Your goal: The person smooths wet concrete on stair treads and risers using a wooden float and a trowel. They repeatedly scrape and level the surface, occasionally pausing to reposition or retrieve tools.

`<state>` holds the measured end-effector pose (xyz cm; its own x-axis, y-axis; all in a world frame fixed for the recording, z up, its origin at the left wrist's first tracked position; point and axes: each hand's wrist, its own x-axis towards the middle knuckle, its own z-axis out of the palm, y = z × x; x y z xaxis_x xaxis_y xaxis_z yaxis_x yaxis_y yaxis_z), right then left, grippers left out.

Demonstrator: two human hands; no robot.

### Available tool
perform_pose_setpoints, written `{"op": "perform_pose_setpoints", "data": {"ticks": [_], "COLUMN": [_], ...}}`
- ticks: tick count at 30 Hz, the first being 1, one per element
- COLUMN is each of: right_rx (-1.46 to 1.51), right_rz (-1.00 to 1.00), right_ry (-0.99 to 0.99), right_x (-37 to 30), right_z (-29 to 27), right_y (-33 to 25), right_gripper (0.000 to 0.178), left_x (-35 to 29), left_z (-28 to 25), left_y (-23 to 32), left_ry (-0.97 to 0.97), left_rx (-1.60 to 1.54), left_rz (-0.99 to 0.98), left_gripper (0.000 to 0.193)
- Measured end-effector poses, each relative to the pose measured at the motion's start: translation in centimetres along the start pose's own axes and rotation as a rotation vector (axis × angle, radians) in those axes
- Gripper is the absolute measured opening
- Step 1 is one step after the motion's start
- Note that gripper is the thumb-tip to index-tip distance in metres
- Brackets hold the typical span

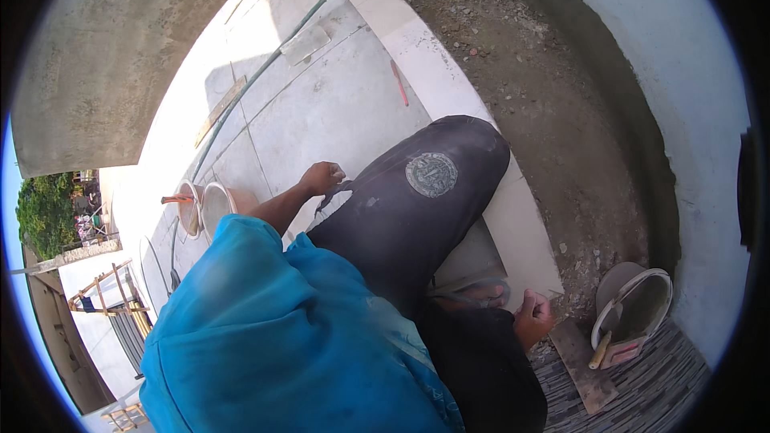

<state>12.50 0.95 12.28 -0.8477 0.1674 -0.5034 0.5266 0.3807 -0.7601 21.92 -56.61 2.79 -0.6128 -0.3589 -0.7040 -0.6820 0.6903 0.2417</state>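
Observation:
My left hand [322, 178] is beside my raised dark-trousered knee, above the pale tiled surface. Its fingers are drawn together, with something pale at the tips too small to name. Farther to the right, my right hand [533, 320] is curled closed past my other leg, near the corner of a white ledge [525, 248]. Whatever its fingers may hold is hidden. My sandalled foot [481, 295] shows between the legs. To the right of that hand stands a bucket [644, 309], with a wooden-handled tool [600, 350] at its rim.
Two buckets [216, 207] stand left of my left arm. A green hose [265, 66] crosses the tiles [321, 104], where a red stick [399, 82] and a wooden strip [219, 112] lie. Bare soil [553, 112] runs between ledge and wall. A board [584, 365] lies near the right bucket.

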Motion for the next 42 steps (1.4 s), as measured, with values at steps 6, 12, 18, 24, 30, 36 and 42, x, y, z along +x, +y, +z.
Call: {"op": "perform_pose_setpoints", "data": {"ticks": [6,12,18,24,30,36,42], "right_rx": [-0.275,-0.725,-1.006,-1.061,-1.095,-1.107,-0.988], "right_rz": [-0.109,-0.566,-0.686,-0.657,-0.440,-0.335,-0.495], "right_ry": [-0.146,-0.187,-0.462,-0.668,-0.801,-0.654,-0.546], "right_x": [0.7,8.1,12.4,13.2,13.1,12.8,10.4], "right_z": [0.2,-3.7,0.4,6.8,7.5,6.8,8.5], "right_y": [-3.9,-12.4,-22.7,-23.9,-20.3,-22.0,-26.4], "right_gripper": [0.020,0.007,0.007,0.009,0.015,0.019,0.024], "left_x": [-5.7,-15.8,-22.2,-25.1,-24.5,-21.8,-16.6], "left_z": [-0.2,1.2,8.0,18.1,19.2,19.4,18.3], "left_y": [-8.0,-23.8,-21.4,-13.8,-10.3,-9.8,-9.8], "left_ry": [0.067,0.271,-0.157,-0.510,-0.496,-0.538,-0.555], "left_rx": [-0.279,-0.382,-0.684,-0.258,-0.420,-0.365,-0.207], "left_rz": [-0.247,-0.690,-0.890,-0.435,-0.571,-0.511,-0.406], "left_gripper": [0.043,0.029,0.035,0.067,0.065,0.062,0.059]}}
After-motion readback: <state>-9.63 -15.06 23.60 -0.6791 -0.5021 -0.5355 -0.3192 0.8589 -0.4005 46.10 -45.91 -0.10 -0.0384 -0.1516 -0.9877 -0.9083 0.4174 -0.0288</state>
